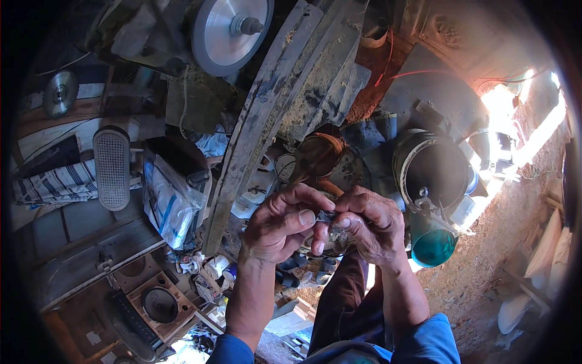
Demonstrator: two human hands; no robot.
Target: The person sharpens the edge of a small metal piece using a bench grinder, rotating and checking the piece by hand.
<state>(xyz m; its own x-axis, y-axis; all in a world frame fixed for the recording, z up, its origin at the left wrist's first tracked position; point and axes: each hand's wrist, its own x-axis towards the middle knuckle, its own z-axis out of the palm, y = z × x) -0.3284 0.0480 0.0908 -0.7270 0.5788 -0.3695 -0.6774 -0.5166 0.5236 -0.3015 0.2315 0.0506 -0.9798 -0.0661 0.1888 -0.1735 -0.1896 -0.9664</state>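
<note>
Blue sleeves [427,343] leave the forearms [405,294] bare; the trousers [341,303] are dark.

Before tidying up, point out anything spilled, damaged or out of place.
A jumble of odds and ends lies lower left of the left hand, looking dropped rather than stored; the grey worktop above looks stained and dusty.

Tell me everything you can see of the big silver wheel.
The big silver wheel is a round, metallic-looking disc with a shiny face and a darker grey rim. A grey spindle end juts from its centre. It stands at the picture's top, left of the long worn beam, its upper edge cut off. Neither the left hand nor right hand touches it; spinning or not, I can't tell.
</note>
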